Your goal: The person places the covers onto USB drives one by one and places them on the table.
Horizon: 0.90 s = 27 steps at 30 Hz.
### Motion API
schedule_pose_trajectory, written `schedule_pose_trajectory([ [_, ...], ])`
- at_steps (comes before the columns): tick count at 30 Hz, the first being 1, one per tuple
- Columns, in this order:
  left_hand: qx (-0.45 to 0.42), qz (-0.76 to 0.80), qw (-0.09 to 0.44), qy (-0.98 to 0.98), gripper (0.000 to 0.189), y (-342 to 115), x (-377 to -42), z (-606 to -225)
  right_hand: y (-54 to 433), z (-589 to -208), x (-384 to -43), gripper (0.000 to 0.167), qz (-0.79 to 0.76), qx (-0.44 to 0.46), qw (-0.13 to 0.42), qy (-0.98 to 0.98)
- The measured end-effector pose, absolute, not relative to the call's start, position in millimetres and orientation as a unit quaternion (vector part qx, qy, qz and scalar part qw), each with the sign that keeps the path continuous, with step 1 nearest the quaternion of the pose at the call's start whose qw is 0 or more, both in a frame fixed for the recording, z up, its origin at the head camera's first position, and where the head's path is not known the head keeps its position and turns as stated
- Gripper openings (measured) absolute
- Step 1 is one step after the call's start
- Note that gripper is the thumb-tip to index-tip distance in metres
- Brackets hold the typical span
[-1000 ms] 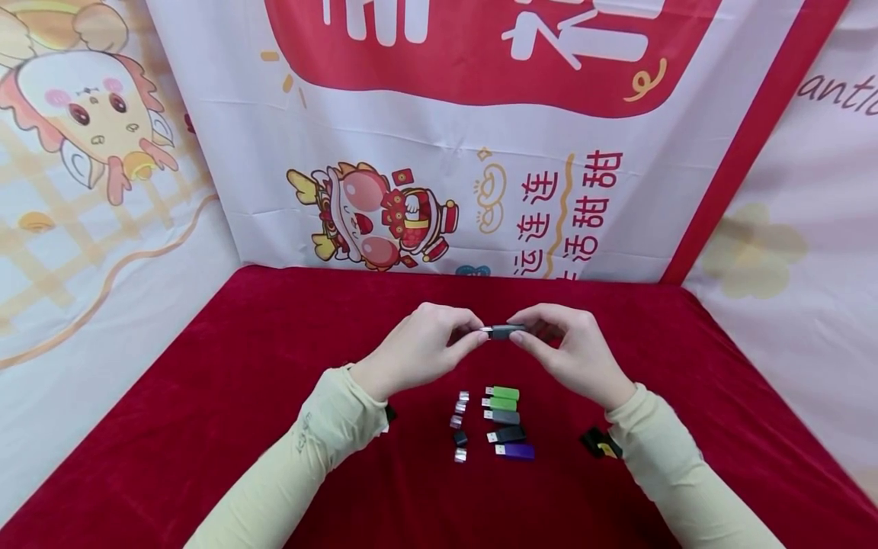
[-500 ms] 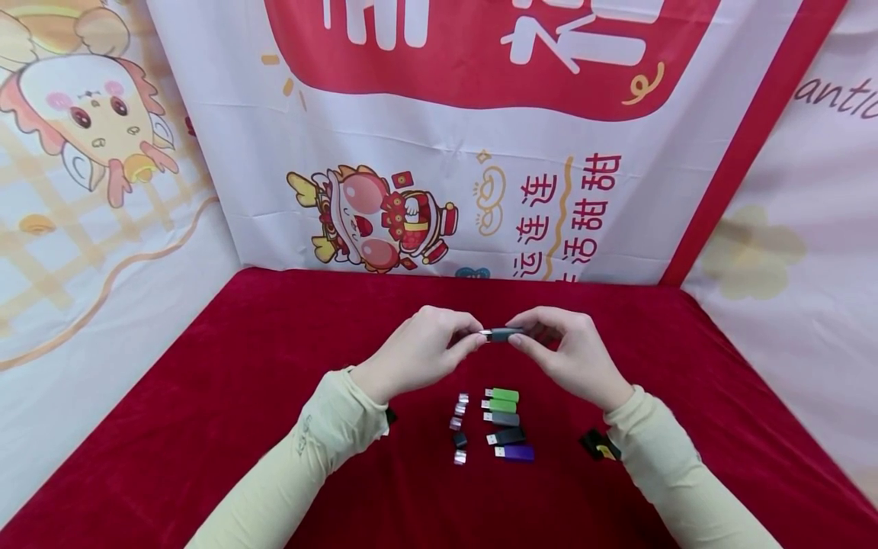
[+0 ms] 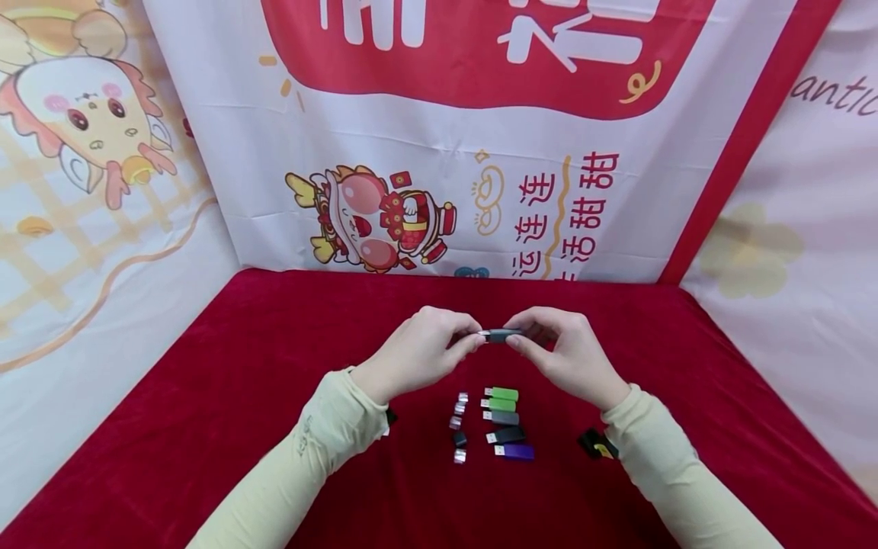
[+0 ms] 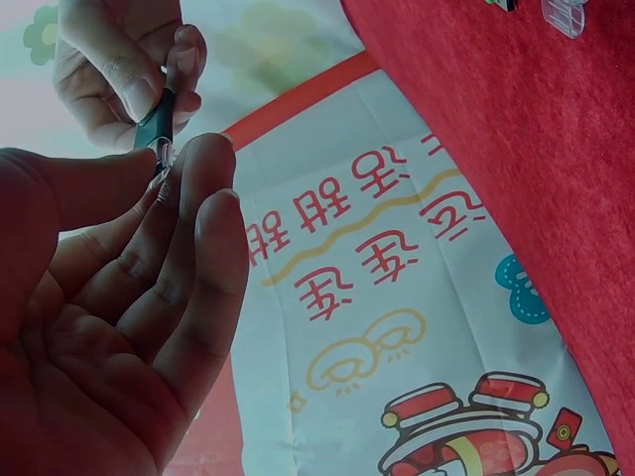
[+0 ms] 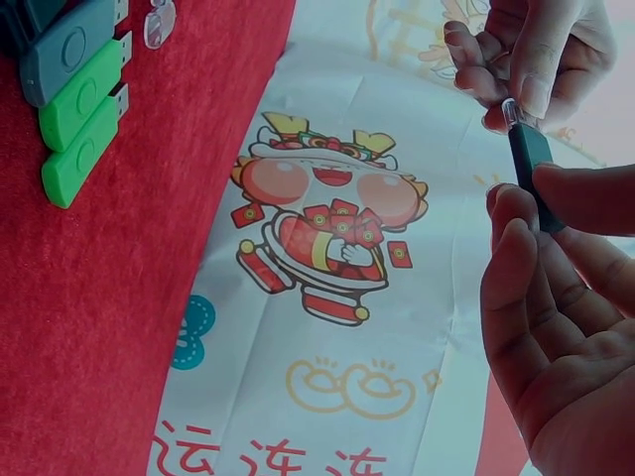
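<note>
Dark grey USB stick (image 3: pixel 501 335) hangs over the red-clothed bench (image 3: pixel 288 473) between both hands: the right hand (image 3: pixel 562 347) pinches its body, thumb against bent fingers, and the left hand (image 3: pixel 418 347) nips the transparent end piece (image 5: pixel 511 112). Nearer the person lie two green sticks (image 3: pixel 504 394), a grey stick (image 3: pixel 504 418), a black stick (image 3: pixel 509 435) and a purple stick (image 3: pixel 518 452), with loose clear caps (image 3: pixel 460 456) and a black cap (image 3: pixel 460 439) lined up to their left
</note>
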State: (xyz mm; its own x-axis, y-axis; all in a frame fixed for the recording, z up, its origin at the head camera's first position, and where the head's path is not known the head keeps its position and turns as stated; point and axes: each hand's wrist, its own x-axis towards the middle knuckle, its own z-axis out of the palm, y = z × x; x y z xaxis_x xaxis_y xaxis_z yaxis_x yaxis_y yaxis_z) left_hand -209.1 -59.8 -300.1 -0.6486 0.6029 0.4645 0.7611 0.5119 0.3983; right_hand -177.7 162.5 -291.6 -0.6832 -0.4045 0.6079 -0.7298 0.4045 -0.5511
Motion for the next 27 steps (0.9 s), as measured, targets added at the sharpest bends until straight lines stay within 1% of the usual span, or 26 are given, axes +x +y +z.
schedule_pose_trajectory([
  [20, -0.404, -0.277, 0.137, -0.861, 0.007, -59.6, -209.6, -301.5, 159.2, -296.3, -178.6, 0.017, 0.424, 0.343, 0.191, -0.816],
  [27, -0.410, -0.271, 0.139, -0.860, 0.012, -60.1, -209.3, -301.4, 155.6, -298.6, -177.5, 0.017, 0.425, 0.341, 0.198, -0.815],
])
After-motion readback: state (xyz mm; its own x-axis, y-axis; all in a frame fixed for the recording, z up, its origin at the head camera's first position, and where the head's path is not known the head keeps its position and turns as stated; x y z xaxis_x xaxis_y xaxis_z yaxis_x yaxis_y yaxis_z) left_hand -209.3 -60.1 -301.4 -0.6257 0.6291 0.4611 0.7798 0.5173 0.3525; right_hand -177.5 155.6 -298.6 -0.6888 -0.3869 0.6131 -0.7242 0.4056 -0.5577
